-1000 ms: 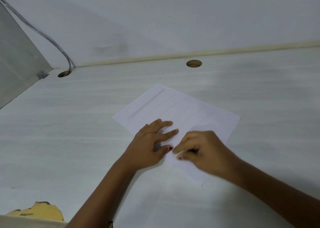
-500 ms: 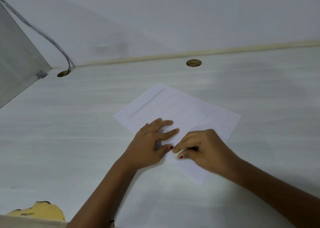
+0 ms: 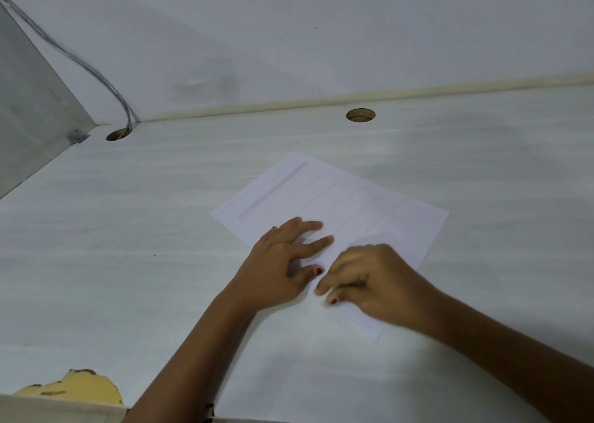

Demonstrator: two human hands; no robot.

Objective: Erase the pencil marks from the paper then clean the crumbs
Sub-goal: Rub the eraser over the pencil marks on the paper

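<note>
From the head camera, the paper [image 3: 369,204] lies flat and skewed on the pale tabletop [image 3: 128,246], roughly midway between the left and right edges, one corner pointing at the back edge and another reaching toward the near edge. The pencil marks [image 3: 273,191] show as a broad grey smear along the sheet's far-left side, with fainter lines across the middle.

The left hand [image 3: 283,262] rests palm-down on the sheet's near-left part, fingers spread and straight, pinning it. The right hand [image 3: 376,281] sits just beside it, fingers curled tight and pinching what looks like a small pale eraser [image 3: 325,293], mostly hidden, pressed to the paper. The two hands are close, the left thumb almost at the right fingertips. No crumbs can be made out at this size.

Erasing seems to be at an early stage, since most marks remain. The risks:
- Only the near-left part is pinned, so a hard stroke away from the left hand could buckle or crease the free far half.
- Heavy rubbing on the thick smear could spread the graphite or tear the sheet.
- Crumbs swept carelessly could roll into the cable hole [image 3: 360,115] near the back edge.
</note>
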